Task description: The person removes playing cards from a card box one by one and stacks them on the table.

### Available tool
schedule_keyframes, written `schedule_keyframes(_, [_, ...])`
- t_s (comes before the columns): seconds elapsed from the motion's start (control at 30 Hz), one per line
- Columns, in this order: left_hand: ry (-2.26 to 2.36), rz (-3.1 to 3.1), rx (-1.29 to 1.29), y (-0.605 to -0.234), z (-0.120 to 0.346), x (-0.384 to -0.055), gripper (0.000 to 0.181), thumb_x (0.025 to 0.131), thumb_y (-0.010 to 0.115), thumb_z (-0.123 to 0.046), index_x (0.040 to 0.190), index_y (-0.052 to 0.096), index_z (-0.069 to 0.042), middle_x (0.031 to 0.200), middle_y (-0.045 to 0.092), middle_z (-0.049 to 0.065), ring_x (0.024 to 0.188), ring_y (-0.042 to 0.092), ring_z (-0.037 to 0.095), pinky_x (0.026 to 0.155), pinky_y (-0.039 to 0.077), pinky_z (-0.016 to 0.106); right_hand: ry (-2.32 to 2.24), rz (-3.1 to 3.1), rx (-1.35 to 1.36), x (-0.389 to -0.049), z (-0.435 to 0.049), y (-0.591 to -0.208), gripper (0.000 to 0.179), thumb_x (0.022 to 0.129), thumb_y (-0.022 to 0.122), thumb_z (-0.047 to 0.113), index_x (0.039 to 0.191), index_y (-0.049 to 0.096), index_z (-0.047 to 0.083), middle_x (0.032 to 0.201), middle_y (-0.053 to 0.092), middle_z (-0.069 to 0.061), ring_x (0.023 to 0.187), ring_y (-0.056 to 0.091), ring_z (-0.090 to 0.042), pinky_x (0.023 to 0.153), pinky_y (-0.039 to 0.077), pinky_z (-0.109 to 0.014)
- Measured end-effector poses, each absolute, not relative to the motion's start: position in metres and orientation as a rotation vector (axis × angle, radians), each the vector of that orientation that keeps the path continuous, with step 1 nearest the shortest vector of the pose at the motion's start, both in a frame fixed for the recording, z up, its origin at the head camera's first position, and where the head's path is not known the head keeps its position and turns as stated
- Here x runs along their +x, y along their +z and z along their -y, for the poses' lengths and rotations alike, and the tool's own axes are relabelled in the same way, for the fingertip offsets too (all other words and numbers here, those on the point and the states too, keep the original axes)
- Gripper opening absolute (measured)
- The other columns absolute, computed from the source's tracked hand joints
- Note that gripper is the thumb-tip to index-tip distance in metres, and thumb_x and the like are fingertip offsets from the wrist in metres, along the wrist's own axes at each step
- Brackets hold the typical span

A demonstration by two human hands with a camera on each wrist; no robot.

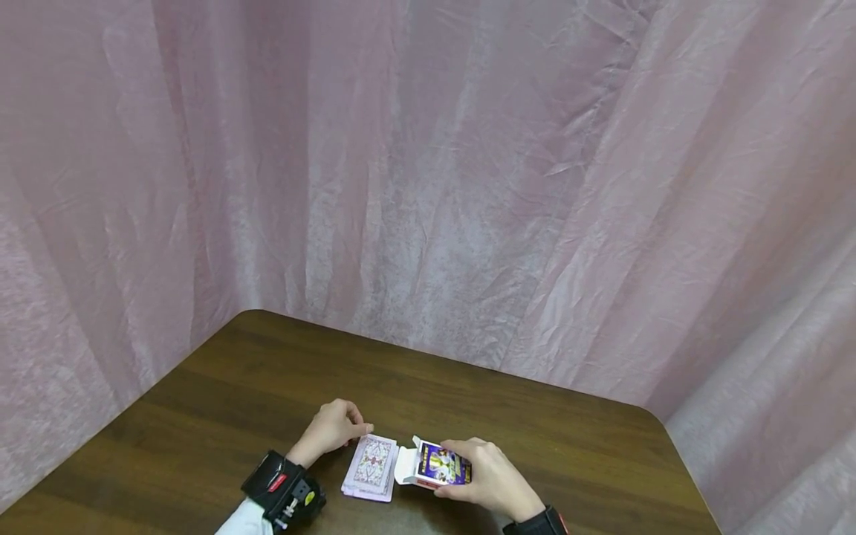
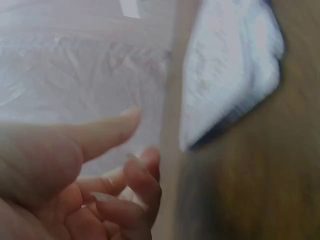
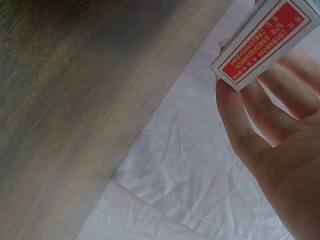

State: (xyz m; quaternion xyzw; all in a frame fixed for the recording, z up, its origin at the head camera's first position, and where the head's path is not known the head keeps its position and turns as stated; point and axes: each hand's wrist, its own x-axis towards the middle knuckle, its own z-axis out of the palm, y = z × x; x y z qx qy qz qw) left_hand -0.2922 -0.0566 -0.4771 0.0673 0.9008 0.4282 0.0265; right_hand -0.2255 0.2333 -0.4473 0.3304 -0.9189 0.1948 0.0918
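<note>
A stack of playing cards (image 1: 373, 467) lies back side up on the table, its edges slightly uneven. Just beyond its far left corner is my left hand (image 1: 332, 429). In the left wrist view the thumb and loosely bent fingers of that hand (image 2: 85, 175) stand apart with nothing between them, and the cards (image 2: 217, 70) look blurred beside it. My right hand (image 1: 493, 477) grips a purple and white card box (image 1: 441, 465) between thumb and fingers. The box's white flap (image 1: 405, 466) is raised open toward the stack. A red printed panel (image 3: 265, 45) shows on the box's side in the right wrist view.
Both hands work near the front of a dark brown wooden table (image 1: 321, 357) with rounded far corners. Pink curtains (image 1: 428, 186) hang behind it and along its sides. Each wrist wears a black strap, the left one with a camera mount (image 1: 284, 490).
</note>
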Motion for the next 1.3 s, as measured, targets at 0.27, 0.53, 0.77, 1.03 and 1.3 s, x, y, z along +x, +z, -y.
schedule_keyframes(0.27, [1.637,-2.315,0.56,-0.465,0.042,-0.289,0.023,0.085,0.073,-0.023,0.088,0.067,-0.001,0.069,0.065,0.004,0.063,0.052,0.01,0.054,0.039,0.022,0.575,2.715,0.984,-0.225,-0.232,-0.448,0.057,0.075,0.078,0.048,0.115,0.067,0.009,0.102,0.071,0.0,0.087,0.059,-0.005,0.072,0.049,-0.02])
schedule_keyframes(0.53, [1.683,-2.048,0.628,-0.464,0.016,-0.273,0.014,0.084,0.071,-0.01,0.088,0.068,0.003,0.061,0.063,-0.003,0.046,0.051,0.004,0.047,0.04,0.016,0.558,2.676,0.978,-0.224,-0.231,-0.447,0.056,0.075,0.079,0.047,0.116,0.067,0.011,0.103,0.071,0.0,0.089,0.06,-0.007,0.073,0.05,-0.021])
schedule_keyframes(0.77, [1.643,-2.125,0.602,-0.468,0.008,-0.264,0.015,0.086,0.069,-0.012,0.081,0.063,0.0,0.058,0.062,-0.002,0.043,0.051,0.003,0.044,0.037,0.015,0.538,2.649,0.993,-0.223,-0.229,-0.445,0.055,0.075,0.079,0.046,0.115,0.067,0.012,0.104,0.07,0.0,0.09,0.061,-0.008,0.074,0.05,-0.021])
schedule_keyframes(1.03, [1.612,-2.12,0.599,-0.466,0.007,-0.261,0.015,0.087,0.066,-0.012,0.076,0.06,-0.003,0.052,0.053,-0.007,0.043,0.048,0.001,0.044,0.036,0.014,0.535,2.615,1.014,-0.221,-0.227,-0.442,0.054,0.075,0.08,0.045,0.115,0.067,0.011,0.105,0.07,0.001,0.091,0.062,-0.008,0.075,0.051,-0.022])
schedule_keyframes(1.3, [1.647,-1.974,0.567,-0.465,0.015,-0.264,0.015,0.086,0.068,-0.012,0.078,0.059,-0.004,0.055,0.057,-0.004,0.045,0.052,0.002,0.045,0.037,0.013,0.534,2.621,1.024,-0.222,-0.228,-0.444,0.054,0.074,0.08,0.045,0.114,0.067,0.011,0.103,0.071,0.0,0.089,0.061,-0.007,0.074,0.05,-0.021])
